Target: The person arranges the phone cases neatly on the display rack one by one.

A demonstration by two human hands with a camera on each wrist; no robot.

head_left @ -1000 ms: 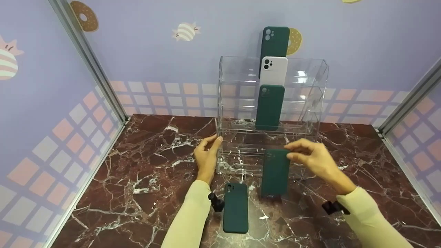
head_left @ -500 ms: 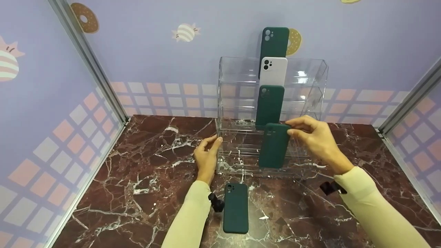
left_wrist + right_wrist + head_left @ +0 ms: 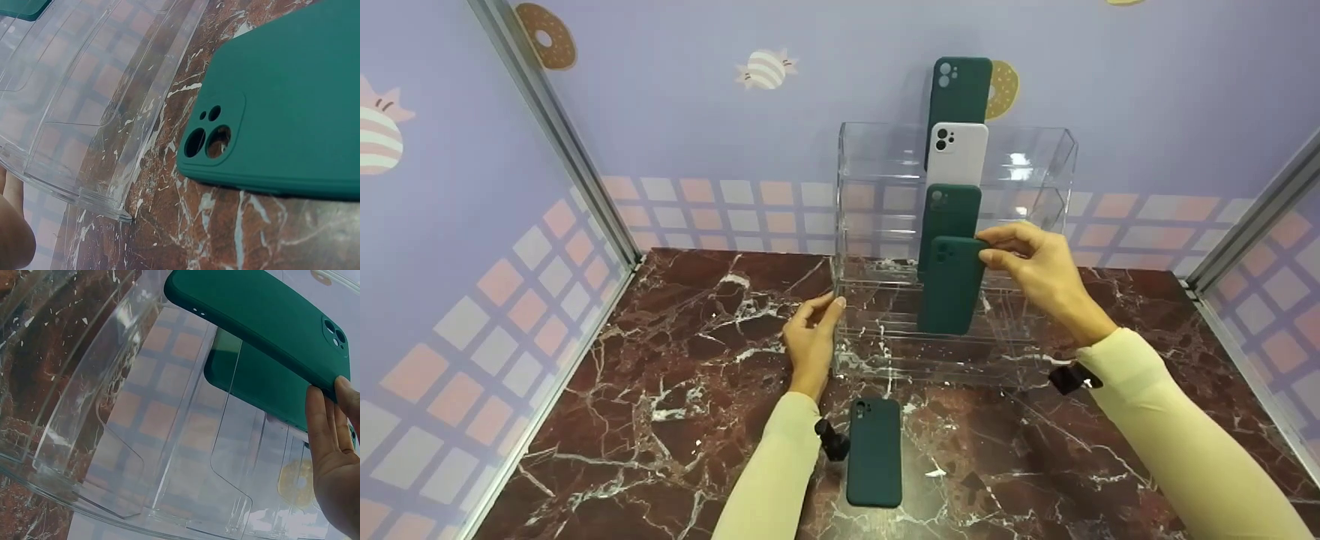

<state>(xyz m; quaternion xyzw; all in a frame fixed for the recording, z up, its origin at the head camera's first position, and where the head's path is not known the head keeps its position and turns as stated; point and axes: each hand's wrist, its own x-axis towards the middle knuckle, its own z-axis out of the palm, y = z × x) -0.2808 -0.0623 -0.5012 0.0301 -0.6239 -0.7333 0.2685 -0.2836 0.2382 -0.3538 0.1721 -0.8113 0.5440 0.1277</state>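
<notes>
My right hand [image 3: 1039, 274] pinches a green phone case [image 3: 952, 289] by its upper right corner, upright in front of a clear tiered display rack [image 3: 877, 289]. The right wrist view shows my thumb and fingers [image 3: 323, 422] on that case near its camera holes. Against the rack's left side, my left hand [image 3: 812, 341] holds the edge with thumb and fingers. Behind the held case, the rack bears a green case [image 3: 952, 210], a white case [image 3: 958, 154] and another green case [image 3: 964, 90], one per tier. The held case's lower end is before a low tier; contact there is unclear.
A dark green phone case [image 3: 874, 454] lies flat on the marbled red-brown table [image 3: 682, 352], camera holes away from me, beside my left wrist. A patterned lilac wall [image 3: 697, 127] stands close behind the rack. Metal-framed side panels border the table.
My right hand has raised the green case from near the tabletop, up and away from me, to the rack's lower front. The left hand stays in place.
</notes>
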